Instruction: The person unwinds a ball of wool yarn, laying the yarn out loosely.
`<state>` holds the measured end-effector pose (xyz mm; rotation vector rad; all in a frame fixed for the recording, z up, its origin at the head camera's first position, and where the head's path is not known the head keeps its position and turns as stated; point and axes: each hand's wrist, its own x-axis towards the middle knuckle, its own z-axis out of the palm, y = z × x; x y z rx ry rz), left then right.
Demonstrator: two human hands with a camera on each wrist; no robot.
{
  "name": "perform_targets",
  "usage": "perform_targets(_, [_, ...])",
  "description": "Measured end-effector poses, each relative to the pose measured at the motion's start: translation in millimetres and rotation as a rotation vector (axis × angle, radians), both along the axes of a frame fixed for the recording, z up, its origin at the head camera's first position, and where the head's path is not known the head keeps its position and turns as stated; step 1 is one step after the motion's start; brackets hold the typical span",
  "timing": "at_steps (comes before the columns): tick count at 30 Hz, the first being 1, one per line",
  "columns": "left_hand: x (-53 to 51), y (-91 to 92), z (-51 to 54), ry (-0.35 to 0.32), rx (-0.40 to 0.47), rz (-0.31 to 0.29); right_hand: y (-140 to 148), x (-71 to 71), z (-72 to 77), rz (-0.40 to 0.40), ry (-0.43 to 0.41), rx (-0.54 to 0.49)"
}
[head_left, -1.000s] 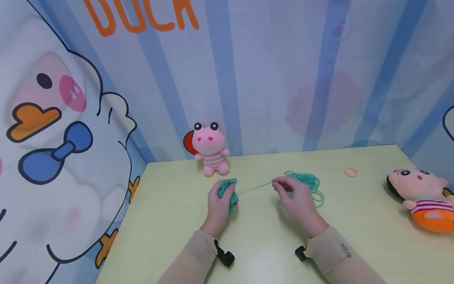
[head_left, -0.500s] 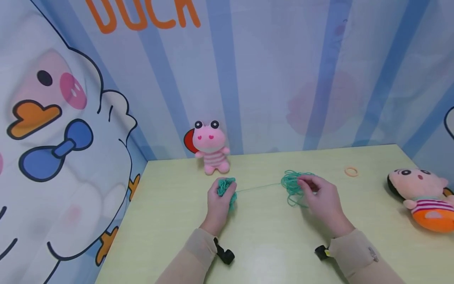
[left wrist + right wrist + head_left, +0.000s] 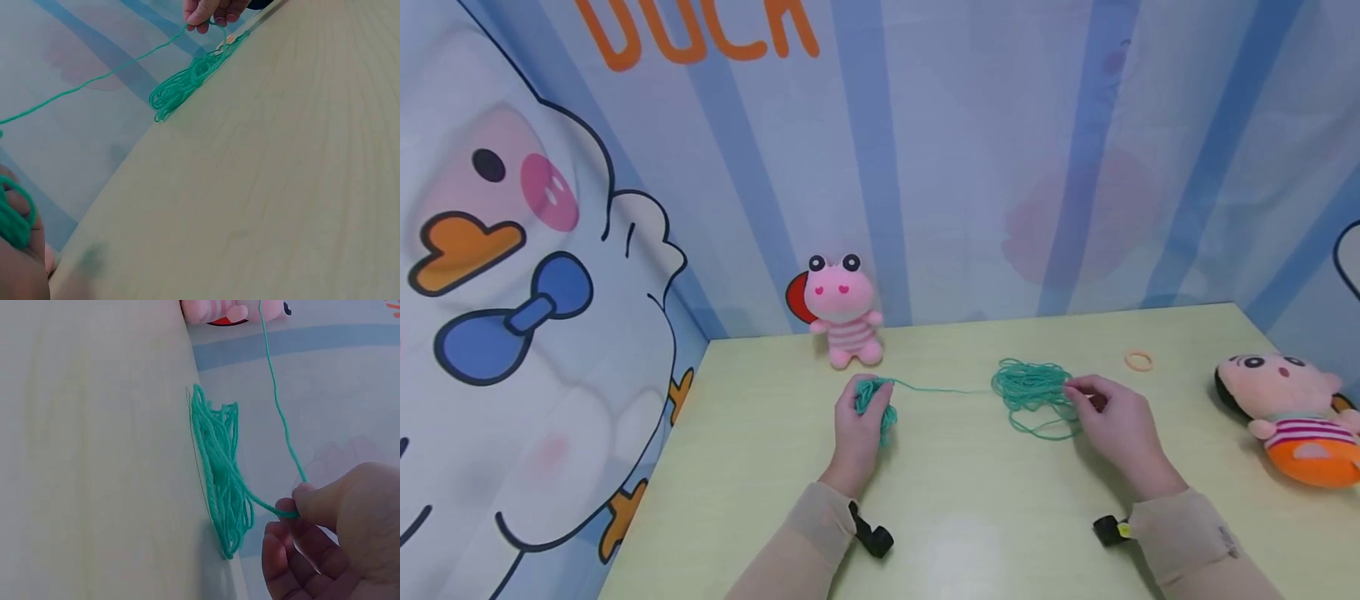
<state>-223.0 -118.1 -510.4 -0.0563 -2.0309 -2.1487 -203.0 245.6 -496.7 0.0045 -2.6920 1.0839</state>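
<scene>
My left hand (image 3: pixel 857 429) grips a bunched wad of green yarn (image 3: pixel 868 393), with the thumb pressed over it. From that wad a single strand (image 3: pixel 940 390) runs across to my right hand (image 3: pixel 1116 421). Thumb and forefinger of the right hand pinch this strand, as the right wrist view shows, and its other side leads down into a loose pile of green yarn (image 3: pixel 220 469). The pile lies on the table just left of the right hand in the head view. In the left wrist view the pinching right hand (image 3: pixel 212 11) is above the pile.
A pink striped frog plush (image 3: pixel 846 312) sits at the table's back edge. On the far right lies a doll plush (image 3: pixel 1300 417) in a striped top and orange bottoms. An orange ring (image 3: pixel 1139 361) rests behind the right hand. Behind the table (image 3: pixel 955 517) hangs a printed cloth backdrop (image 3: pixel 955 167).
My right hand has moved rightward along the yarn, uncovering the pile. The strand between the hands has lengthened and now sags slightly. My left hand stays nearly in place.
</scene>
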Motion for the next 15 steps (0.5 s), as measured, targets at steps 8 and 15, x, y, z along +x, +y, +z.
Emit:
perform_targets(8, [-0.9,2.2,0.1,0.019,0.064,0.001,7.2,0.3,-4.5,0.011,-0.155,0.075])
perform_targets(15, [-1.0,2.3,-1.6,-0.003,0.026,-0.002,4.8,-2.6,-5.2,0.022,-0.216,0.114])
